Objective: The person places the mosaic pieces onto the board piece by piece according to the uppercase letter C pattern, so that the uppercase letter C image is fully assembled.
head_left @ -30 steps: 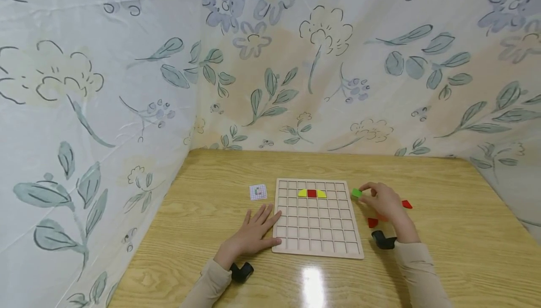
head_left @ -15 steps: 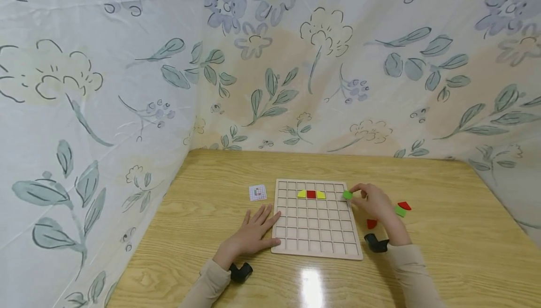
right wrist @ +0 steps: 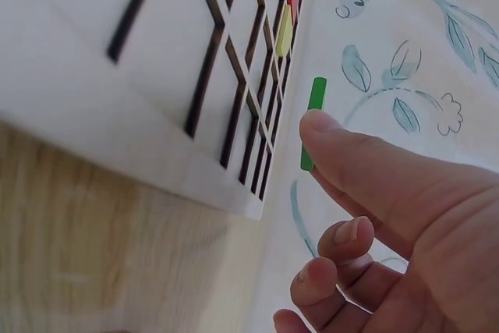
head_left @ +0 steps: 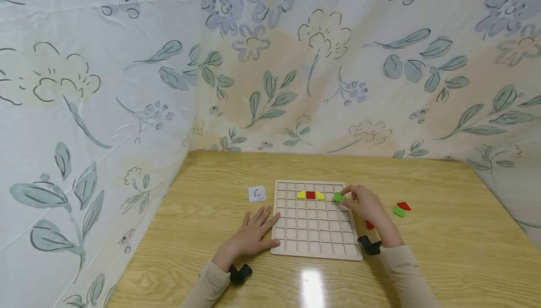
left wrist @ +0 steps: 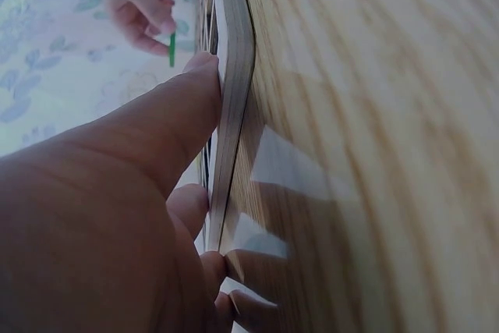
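The right hand (head_left: 368,205) pinches a green square piece (head_left: 338,197) over the upper right of the wooden grid board (head_left: 314,255). In the right wrist view the green piece (right wrist: 314,124) shows edge-on between thumb and finger, clear of the board's surface. On the board, a red square (head_left: 310,195) sits in the second row between two yellow pieces (head_left: 301,195) (head_left: 320,196) with curved sides. The left hand (head_left: 249,236) lies with spread fingers, its thumb and a fingertip on the board's left edge; the left wrist view shows the thumb (left wrist: 201,68) touching the rim.
A small printed card (head_left: 257,194) lies left of the board. Right of it are a red piece (head_left: 404,205) touching a green one (head_left: 399,211), and another red piece (head_left: 369,225) partly hidden by the right arm. A floral cloth (head_left: 270,111) hangs behind the table.
The right hand has moved left with the green piece, from beside the board to over its upper right cells. The left hand has stayed in place.
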### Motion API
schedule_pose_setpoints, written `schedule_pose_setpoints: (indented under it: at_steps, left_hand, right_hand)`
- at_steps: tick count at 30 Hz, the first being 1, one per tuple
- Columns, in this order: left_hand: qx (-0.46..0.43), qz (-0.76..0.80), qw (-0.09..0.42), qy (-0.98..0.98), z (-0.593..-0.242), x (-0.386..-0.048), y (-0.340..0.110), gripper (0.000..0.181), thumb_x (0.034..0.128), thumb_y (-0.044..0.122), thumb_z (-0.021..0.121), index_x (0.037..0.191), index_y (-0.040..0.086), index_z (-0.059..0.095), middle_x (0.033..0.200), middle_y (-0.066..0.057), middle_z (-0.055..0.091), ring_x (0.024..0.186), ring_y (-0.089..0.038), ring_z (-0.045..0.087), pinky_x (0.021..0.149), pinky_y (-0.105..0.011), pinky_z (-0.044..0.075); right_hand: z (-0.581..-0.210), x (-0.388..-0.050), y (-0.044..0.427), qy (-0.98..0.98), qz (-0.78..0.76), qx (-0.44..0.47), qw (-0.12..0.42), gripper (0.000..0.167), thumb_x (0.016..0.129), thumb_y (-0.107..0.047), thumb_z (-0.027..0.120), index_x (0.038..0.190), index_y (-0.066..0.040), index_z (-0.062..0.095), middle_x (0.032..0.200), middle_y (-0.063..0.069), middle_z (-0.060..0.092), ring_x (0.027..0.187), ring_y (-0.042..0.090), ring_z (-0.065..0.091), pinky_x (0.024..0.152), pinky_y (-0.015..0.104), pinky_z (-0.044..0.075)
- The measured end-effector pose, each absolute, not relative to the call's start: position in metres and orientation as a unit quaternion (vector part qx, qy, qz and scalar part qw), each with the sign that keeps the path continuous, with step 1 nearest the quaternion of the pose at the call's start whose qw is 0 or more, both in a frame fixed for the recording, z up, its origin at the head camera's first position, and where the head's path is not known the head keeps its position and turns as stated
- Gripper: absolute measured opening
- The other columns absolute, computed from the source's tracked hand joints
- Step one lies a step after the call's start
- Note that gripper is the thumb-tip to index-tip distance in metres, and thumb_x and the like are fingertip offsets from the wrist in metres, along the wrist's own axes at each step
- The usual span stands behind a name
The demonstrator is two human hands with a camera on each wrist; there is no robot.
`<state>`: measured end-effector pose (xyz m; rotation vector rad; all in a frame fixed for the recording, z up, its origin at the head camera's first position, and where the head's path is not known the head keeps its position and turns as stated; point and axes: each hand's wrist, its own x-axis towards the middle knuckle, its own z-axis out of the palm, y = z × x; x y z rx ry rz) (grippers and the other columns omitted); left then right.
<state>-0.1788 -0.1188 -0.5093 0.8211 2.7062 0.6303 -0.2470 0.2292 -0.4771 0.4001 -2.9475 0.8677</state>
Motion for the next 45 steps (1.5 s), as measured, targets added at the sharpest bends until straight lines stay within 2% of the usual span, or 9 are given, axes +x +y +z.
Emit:
schedule_pose_setpoints:
  at_steps: [11, 29, 34, 45]
  left_hand:
    - [0.283, 0.218, 0.119, 0.926, -0.510, -0.180, -0.119, 0.071, 0.0923, 0.053, 0.044, 0.150, 0.021, 0.018, 0.156, -0.011, 0.004, 0.143, -0.031, -0.001, 0.109, -0.060, -0.003]
    - [0.285, 0.216, 0.114, 0.927, -0.511, -0.180, -0.119, 0.071, 0.0923, 0.054, 0.044, 0.150, 0.021, 0.017, 0.156, -0.010, 0.005, 0.143, -0.031, -0.001, 0.110, -0.060, -0.003]
    - [0.287, 0.209, 0.120, 0.927, -0.512, -0.179, -0.121, 0.071, 0.0926, 0.053, 0.043, 0.150, 0.021, 0.016, 0.156, -0.011, 0.004, 0.143, -0.031, -0.001, 0.110, -0.060, -0.002]
    - [0.286, 0.205, 0.116, 0.929, -0.512, -0.178, -0.123, 0.071, 0.0928, 0.052, 0.044, 0.150, 0.021, 0.016, 0.156, -0.010, 0.004, 0.143, -0.030, -0.001, 0.110, -0.059, -0.002]
  right_hand:
    - [-0.474, -0.246, 0.214, -0.950, 0.282, 0.134, 0.005, 0.023, 0.083, -0.018, 0.070, 0.104, -0.009, 0.067, 0.076, 0.006, 0.046, 0.059, 0.016, 0.035, 0.050, 0.026, 0.028]
    - [-0.475, -0.245, 0.187, -0.945, 0.281, 0.169, 0.011, 0.022, 0.080, -0.017, 0.072, 0.101, -0.009, 0.067, 0.072, 0.005, 0.046, 0.055, 0.015, 0.033, 0.050, 0.026, 0.027]
    - [-0.478, -0.246, 0.178, -0.946, 0.282, 0.158, 0.000, 0.023, 0.081, -0.020, 0.072, 0.101, -0.012, 0.068, 0.073, 0.003, 0.046, 0.058, 0.015, 0.035, 0.052, 0.026, 0.028]
    - [-0.477, -0.246, 0.155, -0.942, 0.287, 0.173, 0.001, 0.021, 0.079, -0.019, 0.073, 0.098, -0.009, 0.069, 0.071, 0.004, 0.046, 0.061, 0.015, 0.037, 0.053, 0.026, 0.026]
